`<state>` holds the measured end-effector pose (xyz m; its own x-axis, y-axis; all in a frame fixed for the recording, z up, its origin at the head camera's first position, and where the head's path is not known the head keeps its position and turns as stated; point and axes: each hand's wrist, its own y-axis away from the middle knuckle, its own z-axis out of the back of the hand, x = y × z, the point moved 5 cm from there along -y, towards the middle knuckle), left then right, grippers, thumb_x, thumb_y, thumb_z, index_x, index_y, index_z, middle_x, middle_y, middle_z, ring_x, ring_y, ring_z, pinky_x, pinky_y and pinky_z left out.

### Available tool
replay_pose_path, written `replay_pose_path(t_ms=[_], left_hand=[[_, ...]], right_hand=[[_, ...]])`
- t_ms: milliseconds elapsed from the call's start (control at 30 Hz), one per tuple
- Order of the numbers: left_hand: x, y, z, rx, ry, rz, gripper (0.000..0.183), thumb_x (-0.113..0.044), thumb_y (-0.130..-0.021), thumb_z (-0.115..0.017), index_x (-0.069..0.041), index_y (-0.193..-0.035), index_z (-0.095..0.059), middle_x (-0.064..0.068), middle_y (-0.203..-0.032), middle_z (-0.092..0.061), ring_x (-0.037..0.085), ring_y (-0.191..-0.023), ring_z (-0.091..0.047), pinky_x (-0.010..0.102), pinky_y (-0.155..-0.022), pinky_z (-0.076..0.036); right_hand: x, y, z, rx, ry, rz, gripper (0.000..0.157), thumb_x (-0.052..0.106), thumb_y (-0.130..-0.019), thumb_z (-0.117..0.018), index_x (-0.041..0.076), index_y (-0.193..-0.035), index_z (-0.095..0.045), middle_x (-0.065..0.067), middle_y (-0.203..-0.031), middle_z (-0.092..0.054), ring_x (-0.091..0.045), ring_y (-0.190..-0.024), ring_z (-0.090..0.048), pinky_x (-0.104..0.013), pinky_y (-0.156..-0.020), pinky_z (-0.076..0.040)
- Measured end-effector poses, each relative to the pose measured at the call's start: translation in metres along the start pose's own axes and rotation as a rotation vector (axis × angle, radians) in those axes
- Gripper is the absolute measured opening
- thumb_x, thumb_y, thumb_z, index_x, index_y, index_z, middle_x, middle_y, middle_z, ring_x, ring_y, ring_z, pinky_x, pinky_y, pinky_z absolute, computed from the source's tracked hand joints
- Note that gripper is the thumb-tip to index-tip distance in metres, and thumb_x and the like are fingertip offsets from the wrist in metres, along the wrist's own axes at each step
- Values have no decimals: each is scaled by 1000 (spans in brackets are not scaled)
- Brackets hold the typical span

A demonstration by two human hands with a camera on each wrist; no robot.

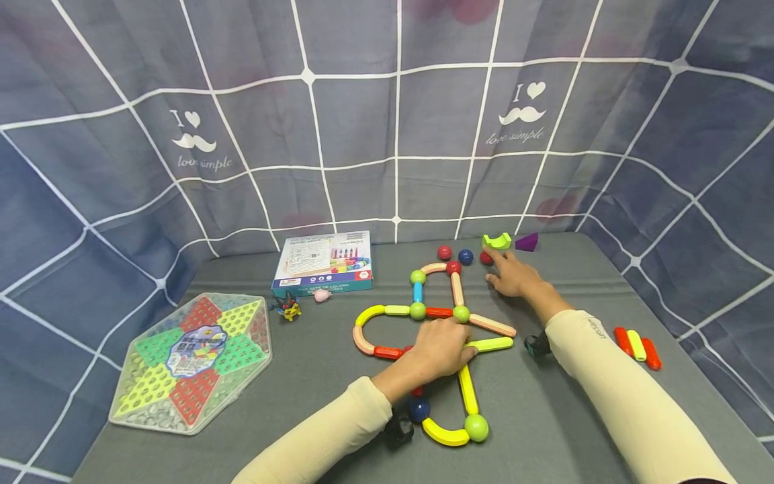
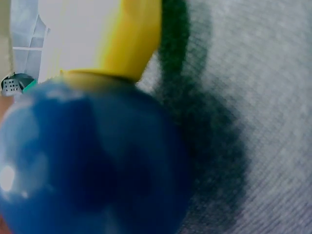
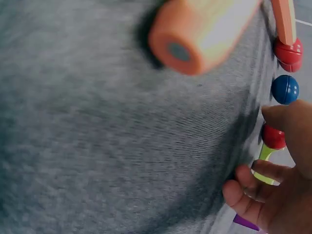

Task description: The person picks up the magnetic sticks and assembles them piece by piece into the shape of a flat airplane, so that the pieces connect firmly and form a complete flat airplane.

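Observation:
Near the middle of the head view, my left hand (image 1: 438, 346) grips the inner end of a lime-green magnetic stick (image 1: 492, 344), within a figure of magnetic sticks and balls. Its fingers cover the joint there. The figure's lower part has a dark blue ball (image 2: 92, 161), a curved yellow stick (image 1: 446, 433) and a green ball (image 1: 476, 427). At the back right, my right hand (image 1: 514, 274) reaches over a loose red ball (image 3: 274, 136) with fingers spread and slightly bent. Whether a fingertip touches that ball I cannot tell. A loose blue ball (image 3: 285, 89) lies beside it.
Behind the right hand lie a green curved block (image 1: 497, 240) and a purple block (image 1: 527, 242). Short red and yellow sticks (image 1: 636, 345) lie at the right. Leftward are a Chinese checkers board (image 1: 242, 388), a toy box (image 1: 323, 286), a small figurine (image 1: 290, 309) and a pink toy (image 1: 322, 294).

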<state>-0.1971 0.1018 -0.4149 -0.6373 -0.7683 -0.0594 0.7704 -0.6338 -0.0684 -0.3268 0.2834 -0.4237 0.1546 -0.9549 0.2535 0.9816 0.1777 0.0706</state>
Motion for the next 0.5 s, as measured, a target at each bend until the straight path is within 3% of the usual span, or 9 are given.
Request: replay_pose_path(t_ms=[133, 300, 433, 500], left_hand=[[0, 0, 0, -5, 4, 3, 23, -46, -87, -64, -25, -75, -62, -8, -73, -51, 10, -60, -51, 28, -48, -38], [-1, 0, 0, 2, 30, -6, 20, -43, -88, -64, -25, -81, -65, -8, -77, -53, 10, -62, -51, 27, -50, -40], [-1, 2, -2, 9, 62, -21, 15, -39, -90, -63, -25, -91, -68, -7, -84, -56, 11, -71, -53, 28, -56, -43], [-1, 2, -4, 2, 81, -31, 15, -38, -91, -63, -24, -94, -68, -8, -86, -56, 12, -74, -53, 27, -58, -44]], right_hand=[[-3, -2, 2, -55, 9, 17, 54, 19, -95, -55, 13, -145, -33, -28, -137, -38, -50, -116, -47, -64, -84, -40], [-9, 12, 3, -152, -32, 46, 41, 19, -93, -60, 7, -130, -51, -22, -119, -54, -41, -107, -54, -60, -82, -42], [-8, 34, 9, -242, -152, 86, 34, 29, -89, -67, 7, -114, -61, -13, -95, -64, -31, -84, -60, -48, -69, -45], [-8, 50, 10, -271, -221, 111, 32, 33, -88, -68, 8, -106, -63, -8, -82, -63, -23, -70, -57, -40, -61, -43]])
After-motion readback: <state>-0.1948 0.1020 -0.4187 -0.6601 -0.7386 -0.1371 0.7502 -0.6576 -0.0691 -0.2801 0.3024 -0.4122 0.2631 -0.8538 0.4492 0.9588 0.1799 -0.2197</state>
